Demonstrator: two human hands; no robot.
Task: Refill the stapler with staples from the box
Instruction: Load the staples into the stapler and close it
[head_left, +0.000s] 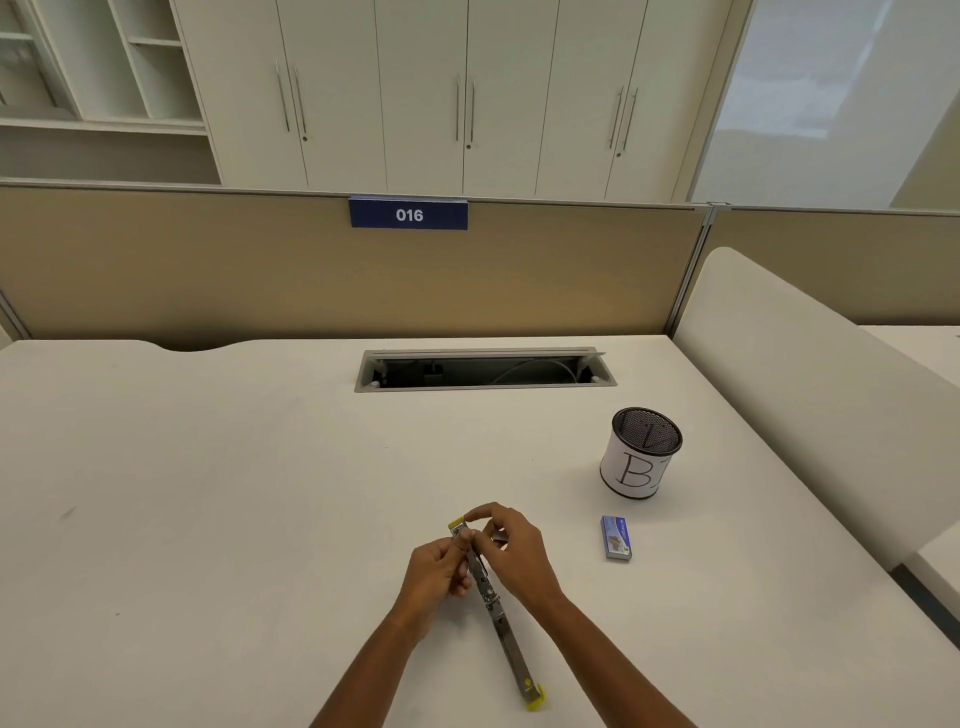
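Staple box (616, 538) lies shut, lower right of centre; mesh cup (641, 452) above it, contents unclear. Left hand (436, 574) and right hand (511, 556) fingers clamp unfolded stapler (498, 618).

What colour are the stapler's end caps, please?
Yellow, at both ends of the stapler; clearest in the head view.

Long grey metal stapler with yellow plastic end caps (511, 654): opened out into one straight strip, running diagonally from near right to far left. Its near cap is low at the desk; the far half is raised, gripped by the left hand (436, 577), with the right hand (514, 553) pinching at the far cap.

Small blue rectangular cardboard staple box (616, 538): lying flat, apparently closed, to the right of the stapler and well apart from it.
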